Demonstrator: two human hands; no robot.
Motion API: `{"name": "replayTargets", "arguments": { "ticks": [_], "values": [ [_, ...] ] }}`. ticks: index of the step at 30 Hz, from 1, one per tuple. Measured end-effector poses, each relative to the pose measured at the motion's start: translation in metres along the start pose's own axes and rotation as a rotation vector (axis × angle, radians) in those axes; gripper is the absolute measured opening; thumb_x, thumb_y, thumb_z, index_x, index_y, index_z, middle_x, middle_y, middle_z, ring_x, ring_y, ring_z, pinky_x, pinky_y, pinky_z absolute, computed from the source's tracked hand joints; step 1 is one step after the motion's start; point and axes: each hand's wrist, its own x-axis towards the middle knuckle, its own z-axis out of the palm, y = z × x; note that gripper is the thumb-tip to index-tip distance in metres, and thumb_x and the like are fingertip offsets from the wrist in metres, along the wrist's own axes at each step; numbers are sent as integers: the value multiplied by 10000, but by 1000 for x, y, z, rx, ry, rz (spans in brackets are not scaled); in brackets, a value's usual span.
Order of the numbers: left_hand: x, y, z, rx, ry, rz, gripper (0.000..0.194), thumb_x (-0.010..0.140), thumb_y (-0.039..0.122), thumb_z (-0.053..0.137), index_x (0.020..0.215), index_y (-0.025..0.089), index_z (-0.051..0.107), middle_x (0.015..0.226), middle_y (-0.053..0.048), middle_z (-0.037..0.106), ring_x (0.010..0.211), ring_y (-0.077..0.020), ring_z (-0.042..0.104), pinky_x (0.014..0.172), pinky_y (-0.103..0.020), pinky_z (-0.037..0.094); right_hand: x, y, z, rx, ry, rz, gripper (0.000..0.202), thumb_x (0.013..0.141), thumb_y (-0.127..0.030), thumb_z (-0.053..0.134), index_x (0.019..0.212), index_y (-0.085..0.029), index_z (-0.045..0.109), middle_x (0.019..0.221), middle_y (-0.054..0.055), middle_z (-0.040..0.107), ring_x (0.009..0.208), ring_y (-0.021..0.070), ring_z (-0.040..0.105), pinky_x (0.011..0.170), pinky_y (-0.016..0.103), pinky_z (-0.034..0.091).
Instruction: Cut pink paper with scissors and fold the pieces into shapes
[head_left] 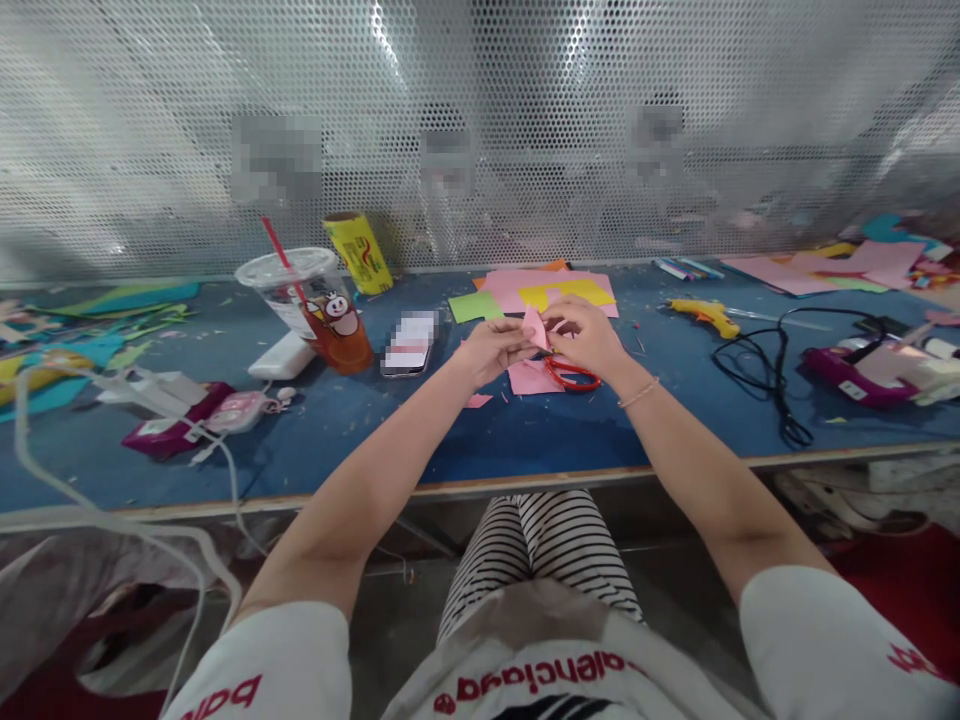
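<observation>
From the pink scrap (535, 328): cup (330, 330) at nine o'clock, scissors (576, 386) near at five. Left hand (495, 350) and right hand (586, 335) both pinch it, nearly closed.

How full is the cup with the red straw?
Partly full: the cup has orange-brown drink in its lower part, and its upper part looks clear.

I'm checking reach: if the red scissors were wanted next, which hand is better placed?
Probably the right hand: it is nearer the red scissors than the left hand. Both seem to hold the small pink paper, so the right would first need to let go.
</observation>
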Motion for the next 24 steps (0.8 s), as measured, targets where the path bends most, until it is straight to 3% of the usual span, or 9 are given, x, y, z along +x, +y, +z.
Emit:
{"name": "replayTargets", "arguments": {
  "ticks": [10,16,20,24],
  "values": [
    [1,0,-3,21,22,-29,131,613,37,711,708,101,648,638,-25,672,625,-115,666,716,-247,561,2,0,0,41,14,49,135,642,-108,572,731,-182,641,775,29,599,735,138,573,610,263,497],
    [1,1,-3,7,20,-18,157,654,209,733,749,114,651,623,-34,668,608,-133,669,704,-277,573,3,2,0,13,38,27,89,656,-145,608,718,-189,653,744,22,622,717,144,575,617,277,482],
    [2,1,-3,35,33,-17,163,637,183,745,757,125,652,609,-16,664,604,-127,671,707,-255,571,3,2,1,11,44,39,120,648,-121,595,725,-187,657,747,19,622,718,140,572,625,276,478],
    [3,0,-4,64,50,-39,209,610,183,762,774,136,641,610,-17,668,599,-152,677,606,-230,562,3,1,1,62,1,62,194,649,-86,559,778,-185,666,798,23,611,732,126,569,640,264,481]
  ]
}}
